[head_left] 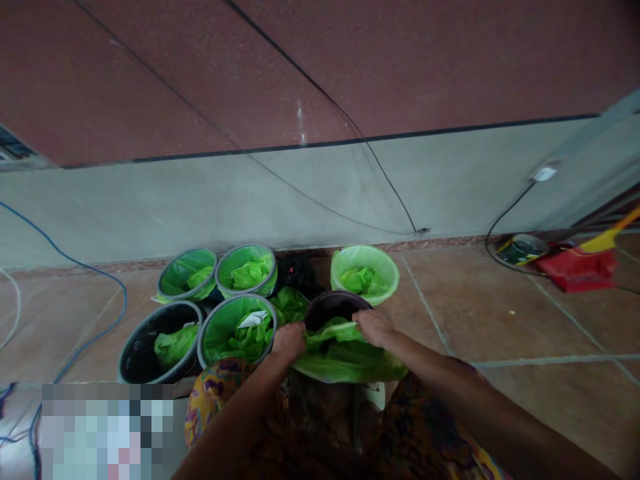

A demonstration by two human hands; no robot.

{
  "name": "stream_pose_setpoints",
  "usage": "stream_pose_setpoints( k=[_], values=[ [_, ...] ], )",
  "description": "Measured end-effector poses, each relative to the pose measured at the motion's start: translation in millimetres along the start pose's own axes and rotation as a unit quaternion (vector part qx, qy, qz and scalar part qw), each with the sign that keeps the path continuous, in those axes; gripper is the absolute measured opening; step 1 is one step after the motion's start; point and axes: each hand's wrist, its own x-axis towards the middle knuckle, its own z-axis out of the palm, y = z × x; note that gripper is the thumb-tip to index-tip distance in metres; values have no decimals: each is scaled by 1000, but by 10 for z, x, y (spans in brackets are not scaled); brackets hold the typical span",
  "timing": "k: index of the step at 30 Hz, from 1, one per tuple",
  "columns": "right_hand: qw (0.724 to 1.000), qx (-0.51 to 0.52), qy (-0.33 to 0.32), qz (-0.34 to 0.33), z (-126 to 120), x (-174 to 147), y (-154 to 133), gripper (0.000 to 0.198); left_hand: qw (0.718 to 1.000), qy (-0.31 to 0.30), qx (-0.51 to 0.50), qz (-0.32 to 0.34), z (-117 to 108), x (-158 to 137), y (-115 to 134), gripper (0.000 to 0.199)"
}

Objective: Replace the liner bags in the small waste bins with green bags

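Note:
Both my hands grip the edge of a green plastic bag (350,363) in front of me. My left hand (290,339) is closed on its left side, and my right hand (375,327) on its right side, near the bin's rim. Just behind the bag stands a dark round bin (333,303), and the bag partly covers its front. The bag's near part hangs loose toward my knees. My fingertips are partly hidden by the bag and my hands.
Left of my hands, several bins stand in two rows, including a green-lined bin (210,320) and a black bin (135,347). A light green bin (393,273) stands by the wall. A red dustpan (575,270) lies right; a blue cable (123,300) runs along the left floor.

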Motion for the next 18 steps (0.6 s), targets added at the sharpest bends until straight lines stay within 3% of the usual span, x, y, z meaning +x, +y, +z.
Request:
stream_pose_setpoints(
  k=[5,8,10,13,16,18],
  values=[
    [993,-5,112,41,-140,225,6,30,984,112,1,-136,-259,65,-112,26],
    [991,8,125,53,-113,275,71,28,972,108,-14,-209,-253,62,-112,26],
    [987,27,143,62,-92,288,125,28,970,89,-26,-224,-179,52,-74,29],
    [985,72,148,42,-96,290,166,27,979,116,-16,-167,-70,33,19,47],
    [983,118,140,-31,-110,270,115,24,980,188,-6,-71,-62,43,143,69],
    [978,141,130,-86,-113,241,28,23,979,204,-24,-9,-104,79,244,75]
  ],
)
